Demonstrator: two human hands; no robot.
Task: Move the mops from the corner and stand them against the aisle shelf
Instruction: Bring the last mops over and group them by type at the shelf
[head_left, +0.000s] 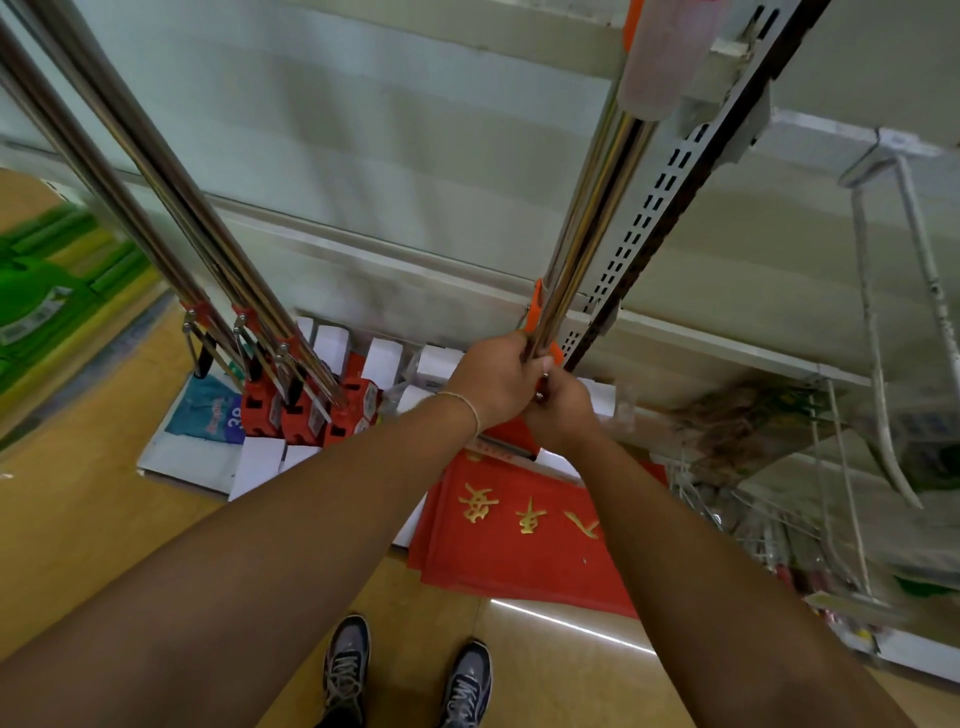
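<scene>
Mops: three (291, 332) are leaned against the shelf (363, 156). One more mop (582, 223) is gripped tightly by both the left hand (493, 379) and the right hand (563, 410).

A yellowish tiled floor (78, 525) is seen below a pale wall panel (332, 135). A slotted metal upright (649, 208) is fixed right of the panel. At its foot, a red mat (519, 540) with gold characters is laid. Left of the upright, white boxes (382, 358) are stacked; green packaging (47, 291) is blurred far left.
</scene>
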